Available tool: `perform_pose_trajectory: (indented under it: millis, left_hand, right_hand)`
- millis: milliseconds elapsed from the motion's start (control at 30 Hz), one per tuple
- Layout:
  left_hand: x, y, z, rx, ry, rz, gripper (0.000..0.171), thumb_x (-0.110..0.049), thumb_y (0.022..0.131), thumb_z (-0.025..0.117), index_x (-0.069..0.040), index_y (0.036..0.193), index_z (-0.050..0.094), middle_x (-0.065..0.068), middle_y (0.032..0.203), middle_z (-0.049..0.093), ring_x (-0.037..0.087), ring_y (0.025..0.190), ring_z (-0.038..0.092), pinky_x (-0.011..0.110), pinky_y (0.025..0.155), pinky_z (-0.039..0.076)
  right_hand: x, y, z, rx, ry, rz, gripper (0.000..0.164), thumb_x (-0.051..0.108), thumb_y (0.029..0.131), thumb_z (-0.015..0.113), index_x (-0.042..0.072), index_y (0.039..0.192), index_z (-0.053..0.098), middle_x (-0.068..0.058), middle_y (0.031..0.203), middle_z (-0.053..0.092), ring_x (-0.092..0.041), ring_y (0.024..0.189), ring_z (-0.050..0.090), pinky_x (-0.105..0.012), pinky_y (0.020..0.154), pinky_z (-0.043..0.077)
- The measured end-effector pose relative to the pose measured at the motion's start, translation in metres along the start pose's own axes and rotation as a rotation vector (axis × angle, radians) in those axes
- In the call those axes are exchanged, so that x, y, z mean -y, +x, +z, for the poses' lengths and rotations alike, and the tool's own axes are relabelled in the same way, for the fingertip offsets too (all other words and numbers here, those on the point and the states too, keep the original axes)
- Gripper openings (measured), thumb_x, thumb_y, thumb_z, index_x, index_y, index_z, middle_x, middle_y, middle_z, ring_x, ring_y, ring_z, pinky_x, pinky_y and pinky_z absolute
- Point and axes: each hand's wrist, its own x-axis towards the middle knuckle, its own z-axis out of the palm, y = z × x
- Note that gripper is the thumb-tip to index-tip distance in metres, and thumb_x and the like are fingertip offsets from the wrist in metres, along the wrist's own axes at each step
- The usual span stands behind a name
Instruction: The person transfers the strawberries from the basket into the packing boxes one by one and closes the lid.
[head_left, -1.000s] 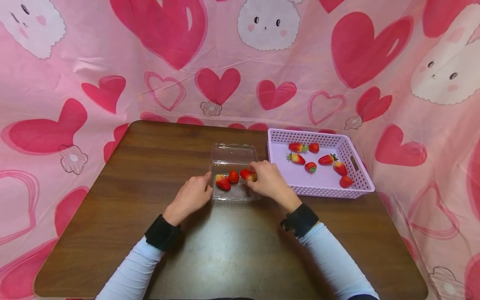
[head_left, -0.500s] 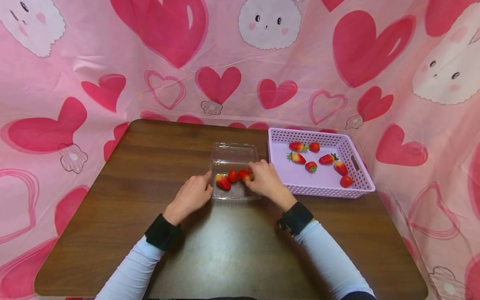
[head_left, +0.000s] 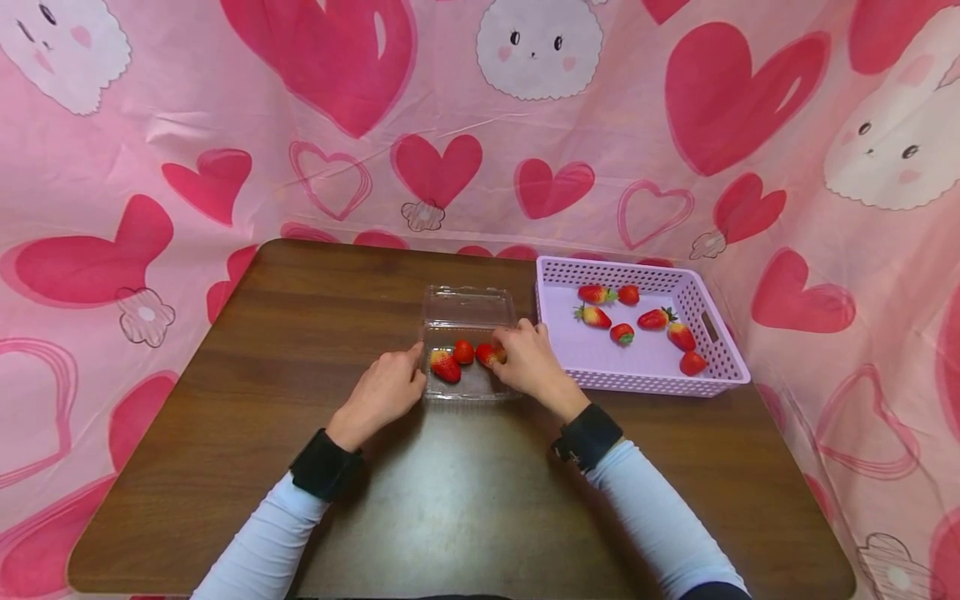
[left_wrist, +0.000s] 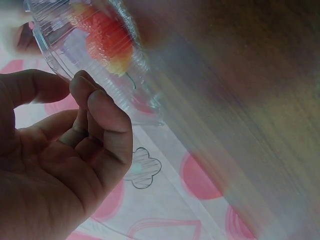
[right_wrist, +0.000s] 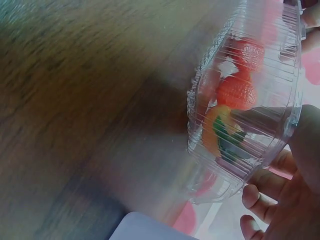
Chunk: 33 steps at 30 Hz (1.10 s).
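A clear plastic clamshell box (head_left: pixel 474 388) stands with its lid (head_left: pixel 469 307) folded back. My left hand (head_left: pixel 381 388) holds the box's left edge, its fingertips at the rim in the left wrist view. Inside, a yellow-tipped strawberry (head_left: pixel 445 366) lies at the left beside a smaller red strawberry (head_left: pixel 463 352). My right hand (head_left: pixel 531 360) reaches over the right wall into the box and grips a third strawberry (head_left: pixel 485 354). Its green leaves (right_wrist: pixel 227 137) show through the ribbed plastic in the right wrist view, with the finger beside it.
A lilac perforated basket (head_left: pixel 637 384) stands on the right of the brown table (head_left: pixel 337 292), close to my right hand. Several strawberries (head_left: pixel 622 334) lie spread in it. A pink heart-patterned cloth (head_left: pixel 442 83) hangs behind the table and at both sides.
My right hand has shifted slightly left with its strawberry, closer to the small one in the middle, which has also shifted a little left. My left hand has stayed at the box.
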Motion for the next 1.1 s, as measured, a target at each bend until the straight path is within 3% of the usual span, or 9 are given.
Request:
perform_pose_trajectory:
  millis: [133,267,367,467,667,833,1100]
  left_hand:
    - [-0.0004,-0.0003,-0.0002,0.008,-0.005,-0.012,0.056,-0.01,0.101,0.06,0.01,0.152,0.048,0.01,0.071,0.054,0.022,0.054,0.045,0.032,0.049,0.043]
    - [-0.0007,-0.0008,-0.0002,-0.021,0.018,0.013,0.054,-0.007,0.099,0.06,0.011,0.149,0.051,0.021,0.094,0.07,0.024,0.061,0.05,0.033,0.051,0.043]
    - [-0.0008,-0.0008,0.0003,-0.039,0.029,0.029,0.053,-0.006,0.099,0.061,0.012,0.148,0.052,0.024,0.106,0.071,0.023,0.064,0.051,0.034,0.051,0.043]
    - [-0.001,-0.0008,0.0007,-0.032,0.019,0.022,0.054,-0.007,0.099,0.061,0.011,0.149,0.051,0.02,0.094,0.07,0.022,0.06,0.047,0.034,0.049,0.041]
    - [-0.0012,-0.0012,0.0004,-0.034,0.027,0.027,0.053,-0.006,0.099,0.061,0.012,0.147,0.052,0.019,0.095,0.07,0.021,0.059,0.045,0.034,0.049,0.04]
    - [-0.0008,-0.0006,0.0004,-0.026,0.023,0.021,0.053,-0.007,0.099,0.06,0.011,0.148,0.052,0.011,0.078,0.062,0.021,0.056,0.042,0.034,0.049,0.041]
    - [-0.0009,-0.0006,-0.0001,-0.02,0.017,0.013,0.054,-0.008,0.1,0.061,0.011,0.149,0.051,0.007,0.072,0.056,0.021,0.056,0.042,0.034,0.049,0.041]
  right_hand:
    - [0.0014,-0.0003,-0.0007,-0.002,-0.002,0.0,0.03,0.026,0.086,0.087,0.01,0.109,0.076,-0.002,0.091,0.074,-0.025,0.095,0.05,-0.045,0.085,0.035]
    - [0.0028,-0.0015,-0.0008,-0.021,-0.025,-0.017,0.025,0.024,0.086,0.086,0.01,0.104,0.075,-0.002,0.087,0.073,-0.026,0.094,0.051,-0.046,0.084,0.034]
    - [0.0036,-0.0026,-0.0007,-0.03,-0.04,-0.026,0.023,0.023,0.086,0.085,0.009,0.101,0.074,-0.001,0.085,0.072,-0.027,0.093,0.051,-0.047,0.083,0.033]
    - [0.0042,-0.0028,-0.001,-0.027,-0.035,-0.025,0.025,0.025,0.087,0.086,0.009,0.102,0.075,-0.001,0.084,0.072,-0.027,0.093,0.05,-0.047,0.083,0.033]
    - [0.0044,-0.0028,-0.0017,-0.006,-0.038,-0.01,0.027,0.026,0.087,0.086,0.009,0.104,0.076,-0.001,0.084,0.072,-0.026,0.095,0.05,-0.047,0.084,0.033]
    - [0.0039,-0.0031,-0.002,0.0,-0.039,-0.002,0.031,0.028,0.086,0.087,0.009,0.108,0.076,-0.002,0.086,0.072,-0.026,0.097,0.05,-0.046,0.084,0.034]
    - [0.003,-0.0033,-0.0034,0.012,-0.022,-0.001,0.036,0.029,0.087,0.087,0.007,0.113,0.077,-0.004,0.09,0.074,-0.026,0.096,0.049,-0.045,0.084,0.035]
